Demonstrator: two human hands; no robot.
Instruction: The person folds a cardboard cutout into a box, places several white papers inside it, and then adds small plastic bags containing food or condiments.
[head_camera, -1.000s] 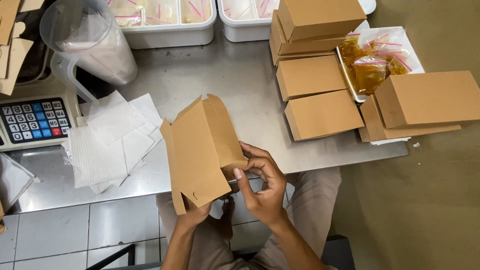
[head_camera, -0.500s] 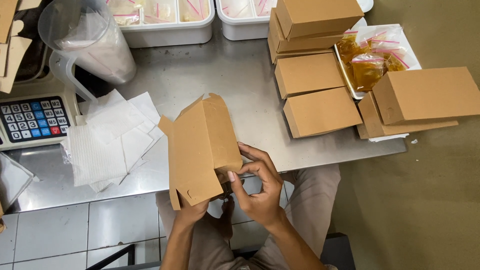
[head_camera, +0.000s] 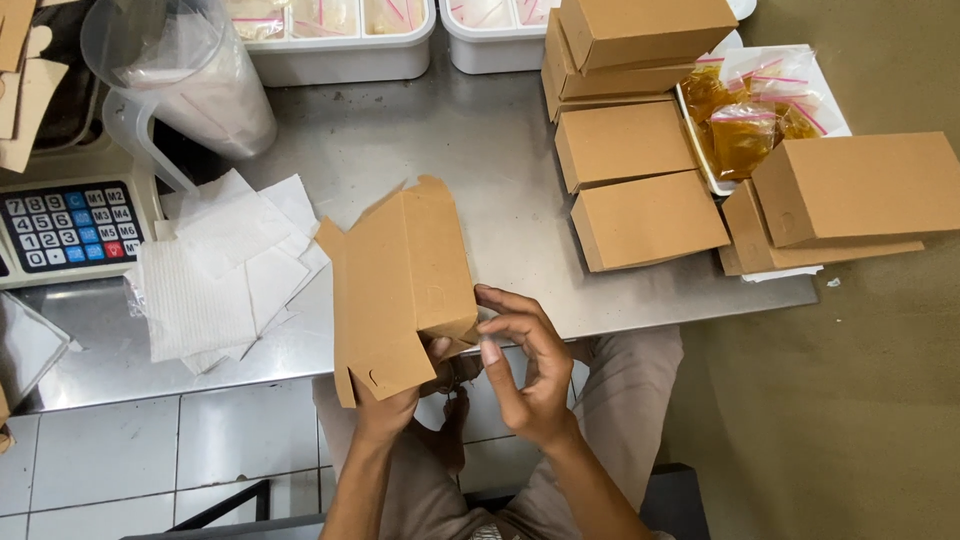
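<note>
An unfolded brown cardboard box (head_camera: 400, 280) is held upright over the near edge of the steel table (head_camera: 470, 150), its far flaps open. My left hand (head_camera: 385, 405) grips its lower end from underneath. My right hand (head_camera: 525, 365) is beside the box's near right corner, fingertips touching the bottom flap there.
Several closed brown boxes (head_camera: 640, 215) lie at the right, some stacked. A white tray with amber sachets (head_camera: 745, 125) sits among them. White paper sheets (head_camera: 225, 270) lie at the left, with a scale keypad (head_camera: 70, 225), a clear jug (head_camera: 190, 75) and white bins (head_camera: 340, 35) behind.
The box has turned more upright and shifted slightly right. My right hand's fingers have moved from along its side to its near bottom corner.
</note>
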